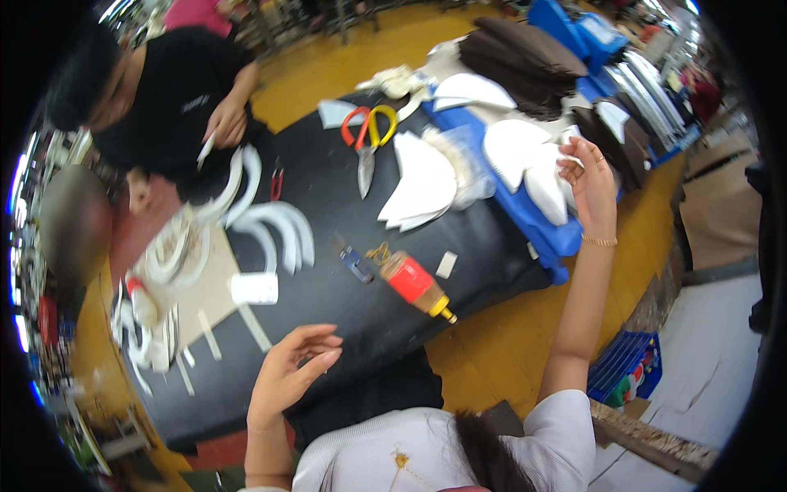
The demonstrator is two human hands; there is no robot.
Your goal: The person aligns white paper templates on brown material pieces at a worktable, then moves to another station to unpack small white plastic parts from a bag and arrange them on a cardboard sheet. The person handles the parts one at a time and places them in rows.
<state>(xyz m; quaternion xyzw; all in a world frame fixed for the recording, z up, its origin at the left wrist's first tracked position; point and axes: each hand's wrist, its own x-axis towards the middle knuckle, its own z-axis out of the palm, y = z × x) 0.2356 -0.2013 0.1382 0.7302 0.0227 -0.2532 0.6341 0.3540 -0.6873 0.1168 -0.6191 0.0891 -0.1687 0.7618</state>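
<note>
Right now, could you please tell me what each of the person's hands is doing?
Left hand: open, empty, fingers loosely curled above the black table.
Right hand: fingers pinching a white cut piece on the blue tray.

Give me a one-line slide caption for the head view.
Right hand reaches white curved cut pieces on a blue tray; left hand hovers open over the black worktable.

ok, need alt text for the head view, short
A person's right hand reaches to white curved cut pieces on a blue tray, while the left hand hovers open over a black table. Scissors and a glue bottle lie on it; a co-worker sits opposite.
</note>
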